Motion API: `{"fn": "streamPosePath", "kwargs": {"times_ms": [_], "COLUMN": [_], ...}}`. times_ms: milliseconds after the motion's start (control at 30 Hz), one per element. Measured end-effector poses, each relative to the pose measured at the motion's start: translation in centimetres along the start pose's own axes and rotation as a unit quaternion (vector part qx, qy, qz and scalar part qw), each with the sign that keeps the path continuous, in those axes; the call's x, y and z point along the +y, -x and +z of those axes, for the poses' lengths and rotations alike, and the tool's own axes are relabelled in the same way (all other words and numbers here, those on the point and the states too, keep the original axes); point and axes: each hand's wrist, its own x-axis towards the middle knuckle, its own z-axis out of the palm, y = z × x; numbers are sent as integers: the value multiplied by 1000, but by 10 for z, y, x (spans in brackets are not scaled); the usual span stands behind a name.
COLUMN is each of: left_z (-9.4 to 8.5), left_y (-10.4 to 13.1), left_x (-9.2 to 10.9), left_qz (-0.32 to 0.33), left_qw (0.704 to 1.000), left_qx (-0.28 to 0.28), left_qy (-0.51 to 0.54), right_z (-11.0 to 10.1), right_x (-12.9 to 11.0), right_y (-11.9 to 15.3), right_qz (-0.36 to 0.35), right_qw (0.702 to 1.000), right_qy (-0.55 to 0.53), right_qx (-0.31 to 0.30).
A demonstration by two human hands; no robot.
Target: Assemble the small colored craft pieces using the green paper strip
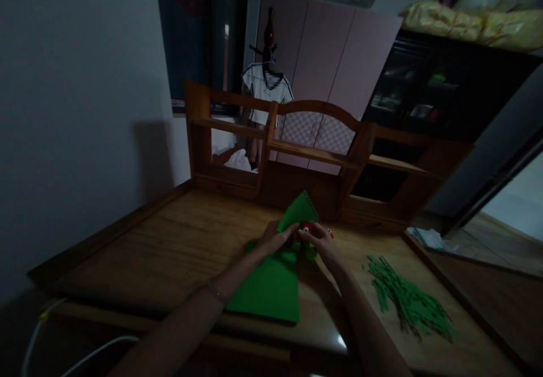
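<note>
My left hand is closed on the edge of a green sheet, which stands tilted up with a row of small marks along its far edge. Close beside it, my right hand has its fingers closed at a small red figure with a white eye. Small green figures sit just below the fingers, partly hidden by them. Another red bit shows behind the right hand. Under my left forearm, a larger flat green sheet lies on the wooden table.
A heap of green strips and scraps lies on the right of the tabletop. Wooden shelving rises along the far edge. A white cable hangs at the near left, and a wall borders the left side.
</note>
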Motion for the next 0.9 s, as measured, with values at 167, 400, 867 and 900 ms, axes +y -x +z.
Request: {"fn": "streamPosePath", "kwargs": {"times_ms": [167,400,867,900], "left_z": [-4,-6,-7,-7], "left_y": [4,3,-3,-4], "left_x": [9,8,2,-1], "left_qz": [73,89,179,181], "left_qw": [992,987,974,973], "left_qx": [-41,-42,-78,-77], "left_qy": [-93,-130,-117,-120], "right_z": [3,4,5,4], "right_x": [4,3,2,3], "right_y": [-3,-4,-2,-2], "right_qz": [15,11,10,9], "right_qw": [1000,1000,999,999], "right_qy": [9,-20,-16,-16], "right_qx": [13,21,30,30]}}
